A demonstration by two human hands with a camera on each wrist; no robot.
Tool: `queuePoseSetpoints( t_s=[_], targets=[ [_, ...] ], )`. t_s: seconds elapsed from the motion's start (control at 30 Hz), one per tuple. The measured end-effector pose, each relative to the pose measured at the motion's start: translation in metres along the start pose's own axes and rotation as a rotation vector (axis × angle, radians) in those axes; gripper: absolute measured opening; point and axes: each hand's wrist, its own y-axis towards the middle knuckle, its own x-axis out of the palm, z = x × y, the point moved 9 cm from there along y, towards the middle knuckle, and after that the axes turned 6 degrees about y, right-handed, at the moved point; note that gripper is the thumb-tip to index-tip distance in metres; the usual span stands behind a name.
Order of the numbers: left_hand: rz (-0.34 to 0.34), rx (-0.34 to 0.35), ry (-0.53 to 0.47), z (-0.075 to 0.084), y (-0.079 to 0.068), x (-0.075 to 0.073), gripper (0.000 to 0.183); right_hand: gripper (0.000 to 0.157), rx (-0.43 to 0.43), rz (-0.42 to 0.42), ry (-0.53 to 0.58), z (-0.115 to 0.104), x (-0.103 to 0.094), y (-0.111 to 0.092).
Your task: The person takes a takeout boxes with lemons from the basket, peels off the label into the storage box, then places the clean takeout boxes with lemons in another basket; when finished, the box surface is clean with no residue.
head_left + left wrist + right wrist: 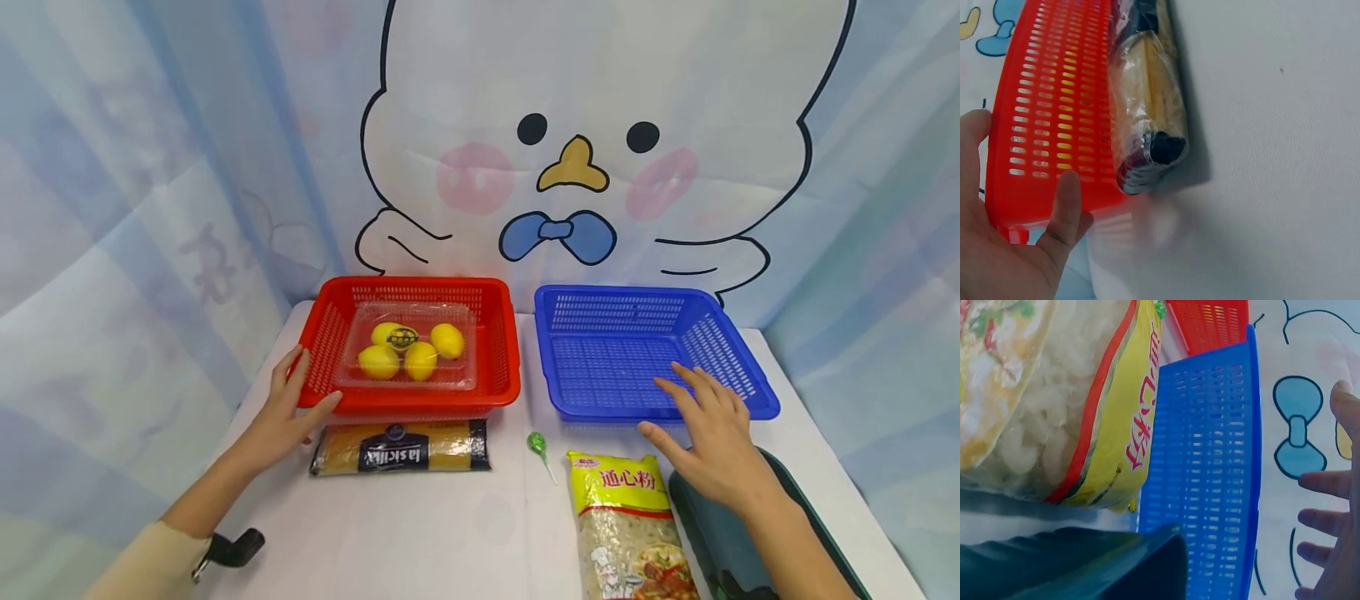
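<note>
My left hand (281, 421) is spread around the front left corner of a red basket (498, 398), fingers by the left rim and thumb at the front wall. Inside lies a clear plastic box (468, 379) of yellow lemons (378, 362). A pack of spaghetti (442, 446) lies along the basket's front; the left wrist view shows its end. My right hand (716, 437), fingers spread and holding nothing, hovers over the front right of a blue basket (615, 350). Below it are a bag of macaroni (626, 521) and a dark green container (723, 525), partly hidden by the forearm.
A green-wrapped lollipop (536, 443) lies on the white table (420, 533) between the baskets, nearer the front. Behind the baskets hangs a curtain (570, 75) with a cartoon chick. A black strap end (238, 548) sticks out at the left wrist.
</note>
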Motion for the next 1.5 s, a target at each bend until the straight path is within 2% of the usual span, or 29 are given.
queuePoseSetpoints(
  t_s=[0.13, 0.27, 0.5, 0.63, 0.73, 0.87, 1.0, 1.13, 1.5],
  targets=[
    [0.009, -0.013, -0.029, -0.002, 0.003, -0.003, 0.107, 0.068, -0.019, -0.025, 0.037, -0.011, 0.004, 0.012],
    [0.029, -0.012, -0.041, -0.004, 0.006, -0.002, 0.108, 0.069, -0.042, -0.100, 0.088, -0.032, 0.012, 0.033],
    [0.041, -0.032, -0.055, -0.007, 0.008, 0.001, 0.117, 0.074, -0.116, -0.267, 0.146, -0.088, 0.042, 0.080],
    [0.050, -0.022, -0.043, -0.003, 0.007, 0.000, 0.120, 0.076, -0.117, -0.354, 0.254, -0.117, 0.061, 0.108],
    [0.049, -0.024, -0.049, -0.001, 0.007, 0.000, 0.119, 0.076, -0.053, -0.436, 0.371, -0.130, 0.078, 0.129],
    [0.054, -0.028, -0.055, 0.001, 0.007, 0.001, 0.119, 0.075, 0.122, -0.536, 0.515, -0.135, 0.102, 0.152],
    [0.069, -0.034, -0.051, -0.002, 0.005, 0.002, 0.118, 0.075, 0.326, -0.552, 0.624, -0.128, 0.121, 0.168],
    [0.072, -0.032, -0.048, -0.004, 0.002, 0.004, 0.119, 0.077, 0.470, -0.556, 0.741, -0.124, 0.139, 0.174],
    [0.068, -0.035, -0.060, -0.006, 0.003, 0.004, 0.118, 0.090, 0.655, -0.613, 0.852, -0.140, 0.171, 0.178]
  ],
)
